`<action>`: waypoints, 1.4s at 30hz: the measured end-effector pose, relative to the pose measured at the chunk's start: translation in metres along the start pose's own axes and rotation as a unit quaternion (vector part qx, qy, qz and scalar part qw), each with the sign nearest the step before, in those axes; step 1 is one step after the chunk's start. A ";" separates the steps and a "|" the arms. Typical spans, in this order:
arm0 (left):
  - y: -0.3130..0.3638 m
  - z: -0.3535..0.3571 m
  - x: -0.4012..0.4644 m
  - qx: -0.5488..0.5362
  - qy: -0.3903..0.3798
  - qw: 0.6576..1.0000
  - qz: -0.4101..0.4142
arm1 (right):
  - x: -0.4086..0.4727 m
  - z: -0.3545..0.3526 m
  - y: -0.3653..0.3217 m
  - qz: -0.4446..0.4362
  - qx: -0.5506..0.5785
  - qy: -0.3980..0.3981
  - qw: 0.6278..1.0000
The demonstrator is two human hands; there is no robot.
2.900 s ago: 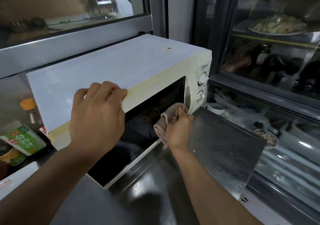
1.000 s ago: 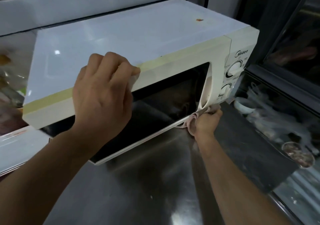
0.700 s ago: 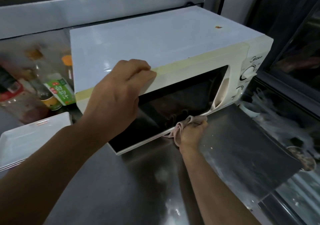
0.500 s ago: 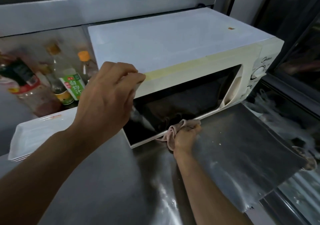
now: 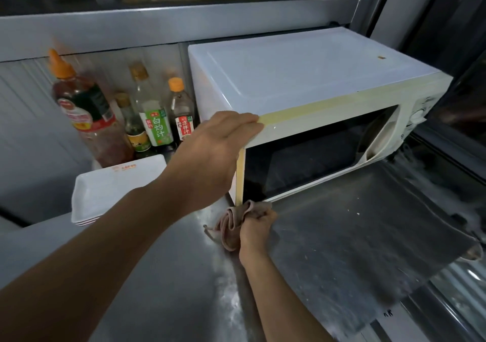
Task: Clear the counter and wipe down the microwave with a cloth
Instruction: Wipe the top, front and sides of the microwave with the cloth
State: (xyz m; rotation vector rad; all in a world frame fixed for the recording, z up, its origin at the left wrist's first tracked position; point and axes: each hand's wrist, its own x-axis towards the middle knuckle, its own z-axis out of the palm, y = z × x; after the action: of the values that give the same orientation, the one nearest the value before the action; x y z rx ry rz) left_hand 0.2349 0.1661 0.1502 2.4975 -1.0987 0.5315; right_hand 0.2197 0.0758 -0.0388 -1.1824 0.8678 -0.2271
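The right hand (image 5: 256, 227) has slid along the bottom of the door, from under the handle to the near left corner of the white, yellowed boxy microwave (image 5: 302, 84). It is balled into a fist round a crumpled pinkish-brown cloth (image 5: 231, 220), which presses against the stainless steel worktop (image 5: 171, 276) right at that corner. The left hand (image 5: 213, 155) has shifted too, now curled over the microwave's top front left corner, fingers (image 5: 243, 121) folded on the upper edge, gripping the casing. The microwave sits at the worktop's back right. Left of it, a row of sauce bottles (image 5: 155, 115) lines the back edge, with stacked white rectangular trays (image 5: 105, 192) in front.
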 end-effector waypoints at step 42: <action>-0.055 -0.128 -0.152 0.076 -0.142 0.978 -0.132 | -0.164 -0.013 -0.099 -0.349 -0.449 -0.044 0.821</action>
State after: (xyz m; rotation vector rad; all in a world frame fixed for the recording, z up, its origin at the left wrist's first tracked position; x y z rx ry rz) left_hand 0.1565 0.3551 0.1793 2.8636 -0.8237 0.1918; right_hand 0.1287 0.1217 0.1236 -2.3788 0.3914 -0.3665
